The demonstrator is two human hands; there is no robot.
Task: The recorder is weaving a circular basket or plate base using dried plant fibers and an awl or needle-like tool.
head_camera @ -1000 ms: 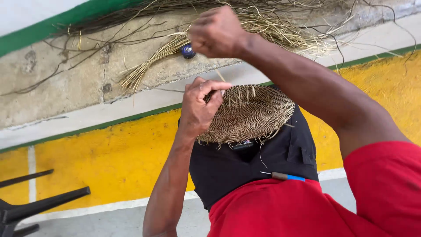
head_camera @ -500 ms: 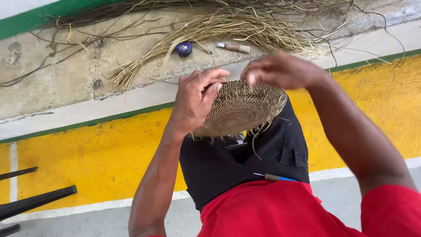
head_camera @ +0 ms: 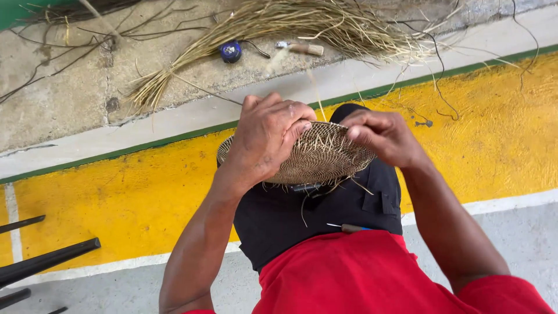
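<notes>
On the lap, left hand (head_camera: pixel 264 136) and right hand (head_camera: pixel 383 136) grip the woven disc (head_camera: pixel 317 157) between them.

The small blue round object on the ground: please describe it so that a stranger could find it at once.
Look at the grey concrete strip beyond the yellow painted floor. There, beside the bundle of dry straw, lies the small blue round object, the only blue thing among pale stalks.

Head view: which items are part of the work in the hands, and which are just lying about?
In use:
- woven disc, on the knee
- left hand, gripping the disc's rim
- right hand, pinching a strand at the rim

Lying about:
- straw bundle on the concrete
- blue round object
- small tool with pale handle
- black chair legs
</notes>
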